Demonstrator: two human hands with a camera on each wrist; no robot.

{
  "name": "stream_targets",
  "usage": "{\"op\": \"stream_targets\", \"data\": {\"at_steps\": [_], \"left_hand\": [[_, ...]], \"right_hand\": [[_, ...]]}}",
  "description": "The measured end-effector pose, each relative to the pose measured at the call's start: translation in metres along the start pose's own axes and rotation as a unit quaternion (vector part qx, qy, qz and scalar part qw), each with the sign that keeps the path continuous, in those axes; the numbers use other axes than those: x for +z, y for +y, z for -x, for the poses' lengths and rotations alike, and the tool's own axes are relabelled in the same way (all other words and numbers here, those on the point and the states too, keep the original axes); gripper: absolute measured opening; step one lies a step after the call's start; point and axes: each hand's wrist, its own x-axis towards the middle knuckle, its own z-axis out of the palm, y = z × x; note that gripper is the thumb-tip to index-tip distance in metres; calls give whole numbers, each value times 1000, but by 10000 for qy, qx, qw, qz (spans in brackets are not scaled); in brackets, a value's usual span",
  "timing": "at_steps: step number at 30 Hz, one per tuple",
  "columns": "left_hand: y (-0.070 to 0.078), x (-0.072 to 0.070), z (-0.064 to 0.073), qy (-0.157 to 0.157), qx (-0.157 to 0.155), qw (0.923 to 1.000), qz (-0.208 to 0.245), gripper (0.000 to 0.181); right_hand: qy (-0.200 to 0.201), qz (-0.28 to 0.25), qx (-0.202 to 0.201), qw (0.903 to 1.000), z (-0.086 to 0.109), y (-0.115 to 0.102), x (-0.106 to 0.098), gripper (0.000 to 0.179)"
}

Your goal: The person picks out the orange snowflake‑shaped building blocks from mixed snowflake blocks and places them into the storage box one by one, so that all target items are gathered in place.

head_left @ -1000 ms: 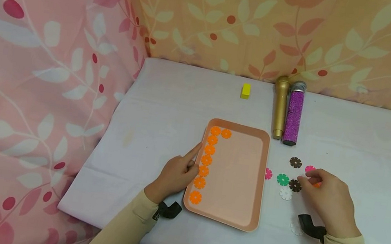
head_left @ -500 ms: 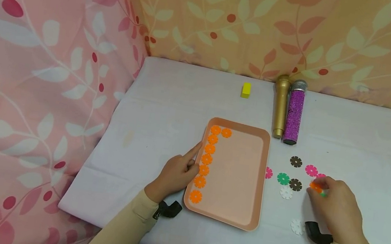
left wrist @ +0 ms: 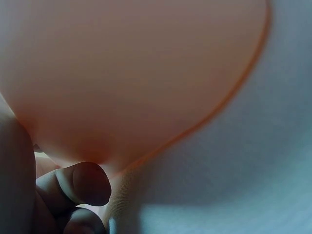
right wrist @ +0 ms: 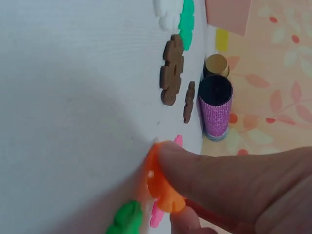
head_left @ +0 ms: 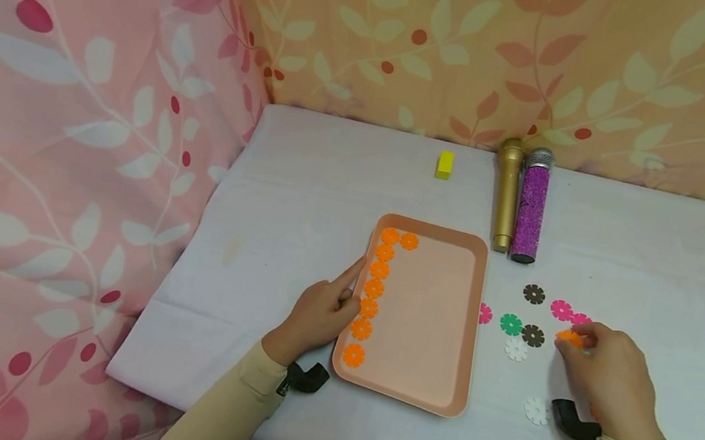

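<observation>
An orange flower-shaped disc [right wrist: 163, 187] is pinched between the thumb and finger of my right hand [head_left: 616, 374], tilted up from the white cloth. A green disc [right wrist: 126, 219] lies close under it, mostly hidden in the head view. Pink discs [head_left: 561, 310] sit just beyond the fingers. My left hand [head_left: 315, 319] holds the left rim of the peach tray [head_left: 471, 325], its index finger straight along the edge; the left wrist view shows curled fingertips [left wrist: 90, 183] at the tray. Orange discs [head_left: 375, 288] line the tray's left side, with one more beside the top one.
Brown [head_left: 533, 294], green [head_left: 511, 324] and white discs [head_left: 536, 410] lie right of the tray. Behind them are a gold microphone [head_left: 506, 196] and a purple glitter microphone [head_left: 530, 210]. A yellow block [head_left: 444, 164] stands near the back edge.
My right hand has moved right, from beside the brown disc to the orange disc, and now pinches it and tips it up. My left hand and the tray stay put.
</observation>
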Motion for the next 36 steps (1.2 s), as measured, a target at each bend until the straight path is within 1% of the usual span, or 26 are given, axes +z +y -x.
{"op": "stream_targets", "data": {"at_steps": [5,9,17,23,27,33,36], "left_hand": [[0,1,0,4,-8,10000,23,67],[-1,1,0,23,2,10000,-8,67],[0,0,1,25,42,10000,7,67],[2,-1,0,33,111,9999,20,66],[2,-1,0,38,108,9999,13,66],[2,-2,1,43,114,9999,13,66],[2,-2,1,22,122,9999,21,66]], "right_hand": [[155,-71,-76,9998,1,-3,0,32],[237,-123,-58,9996,0,-11,1,29],[492,-287,-225,9981,-5,-37,6,29],[450,-403,-276,9978,-10,-59,7,27],[475,-515,-469,9964,-13,-73,6,26],[618,-688,-842,9921,-19,-96,7,25],[611,-788,-940,9906,-20,-106,8,25]]}}
